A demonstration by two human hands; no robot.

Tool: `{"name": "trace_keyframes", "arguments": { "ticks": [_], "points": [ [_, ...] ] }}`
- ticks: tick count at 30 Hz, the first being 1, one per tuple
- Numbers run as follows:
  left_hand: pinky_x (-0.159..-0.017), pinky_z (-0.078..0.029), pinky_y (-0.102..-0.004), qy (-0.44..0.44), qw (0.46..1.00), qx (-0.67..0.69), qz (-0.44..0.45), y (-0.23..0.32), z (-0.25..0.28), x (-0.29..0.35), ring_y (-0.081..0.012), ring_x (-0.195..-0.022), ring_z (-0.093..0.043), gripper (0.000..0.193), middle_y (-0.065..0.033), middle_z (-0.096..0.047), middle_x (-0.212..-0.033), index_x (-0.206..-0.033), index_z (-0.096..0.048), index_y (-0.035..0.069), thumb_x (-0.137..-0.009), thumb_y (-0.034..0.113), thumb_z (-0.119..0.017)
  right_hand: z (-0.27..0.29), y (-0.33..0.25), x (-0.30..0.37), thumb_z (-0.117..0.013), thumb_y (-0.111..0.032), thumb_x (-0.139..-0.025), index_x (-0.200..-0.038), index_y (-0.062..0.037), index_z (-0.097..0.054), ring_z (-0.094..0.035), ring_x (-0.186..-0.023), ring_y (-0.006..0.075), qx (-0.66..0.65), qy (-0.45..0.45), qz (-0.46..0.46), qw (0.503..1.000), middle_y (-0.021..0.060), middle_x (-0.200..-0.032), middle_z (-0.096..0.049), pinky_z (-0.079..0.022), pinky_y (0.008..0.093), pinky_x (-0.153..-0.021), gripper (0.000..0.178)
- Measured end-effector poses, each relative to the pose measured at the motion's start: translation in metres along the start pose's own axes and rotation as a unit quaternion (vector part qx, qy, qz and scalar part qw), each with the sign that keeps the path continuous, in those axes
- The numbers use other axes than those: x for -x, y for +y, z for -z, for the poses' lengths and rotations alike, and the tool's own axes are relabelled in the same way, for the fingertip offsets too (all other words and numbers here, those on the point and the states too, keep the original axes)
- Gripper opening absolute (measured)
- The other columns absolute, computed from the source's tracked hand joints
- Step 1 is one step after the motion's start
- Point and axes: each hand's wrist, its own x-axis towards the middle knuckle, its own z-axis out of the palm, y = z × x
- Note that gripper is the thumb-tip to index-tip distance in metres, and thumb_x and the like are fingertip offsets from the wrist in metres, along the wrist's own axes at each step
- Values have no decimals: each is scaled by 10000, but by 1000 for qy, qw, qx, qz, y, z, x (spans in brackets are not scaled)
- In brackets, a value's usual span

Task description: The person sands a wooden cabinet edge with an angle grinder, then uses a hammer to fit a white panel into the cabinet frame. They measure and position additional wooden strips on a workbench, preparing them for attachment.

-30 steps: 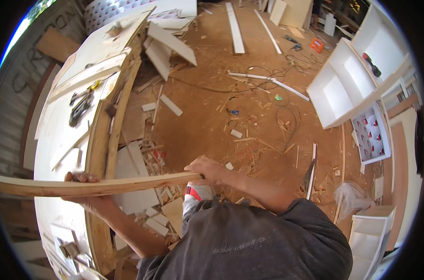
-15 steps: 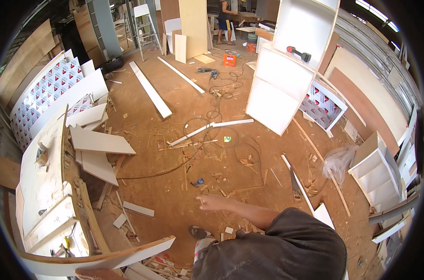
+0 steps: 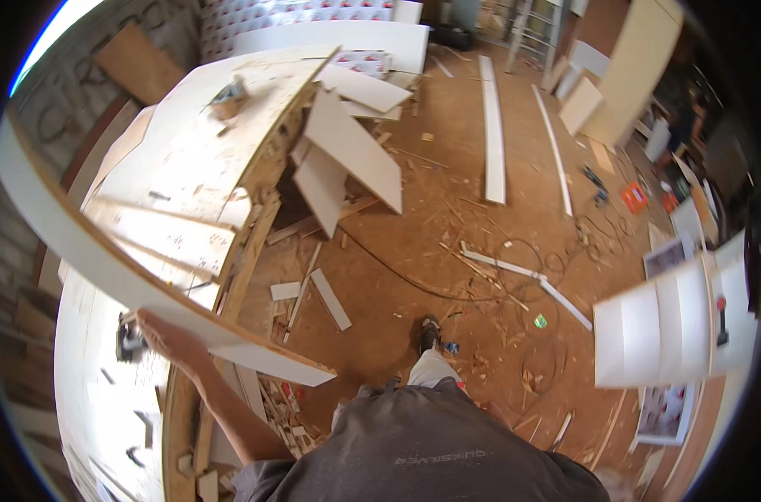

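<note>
A long white board (image 3: 184, 305) with a raw brown edge slants across the workbench, its near end jutting out past the bench over the floor. My left hand (image 3: 173, 341) is closed on the board's near side, about midway toward that end; part of the grip is hidden. Close to its fingertips, on the bench, lies a small dark tool (image 3: 129, 338) that I cannot make out clearly. My right hand is out of view. The workbench top (image 3: 184, 171) is pale and worn.
White panels (image 3: 355, 151) lean against the bench's far side. Long white strips (image 3: 492, 134), wood scraps and a cable (image 3: 406, 280) lie on the brown floor. A white cabinet (image 3: 653, 322) stands at the right. A stepladder (image 3: 535, 33) and a person (image 3: 690, 121) are farther back.
My view has swung left toward the workbench. The board and my left hand show higher in the picture. My right hand, earlier stretched out over the floor, has left the view.
</note>
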Motion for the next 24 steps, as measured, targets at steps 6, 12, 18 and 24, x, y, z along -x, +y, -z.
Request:
{"name": "trace_keyframes", "arguments": {
  "ticks": [6,12,18,24],
  "points": [
    [-664,-391,-223,64,997,47,21,-5,-36,-3,-51,-748,-446,395,39,-511,-826,-989,-561,53,-1045,399,-381,151,-108,-257,-596,-199,-850,-899,-15,-638,-629,-662,123,111,-85,18,990,56,-768,-644,-495,308,-567,195],
    [-694,-415,-232,130,988,-20,76,4,-65,37,-61,-780,-484,416,28,-540,-858,-1025,-578,41,-1045,406,-379,293,-420,-425,-544,-235,-928,-1058,-58,-553,-536,-582,113,114,31,171,978,22,-769,-557,-465,263,-487,219],
    [-730,-431,-250,127,980,-49,144,-19,-131,66,-82,-822,-509,446,1,-563,-894,-1050,-584,19,-1044,412,-373,213,-627,-466,-547,-264,-937,-1287,-23,-490,-593,-738,116,40,-96,250,963,52,-947,-593,-501,265,-632,429],
    [-681,-410,-226,129,981,-25,143,-48,-197,22,-64,-760,-476,434,26,-539,-829,-984,-578,19,-1047,398,-378,63,-728,-452,-554,-297,-936,-1354,23,-439,-637,-861,182,101,-301,268,910,120,-1103,-607,-524,306,-722,539]
  ]
}}
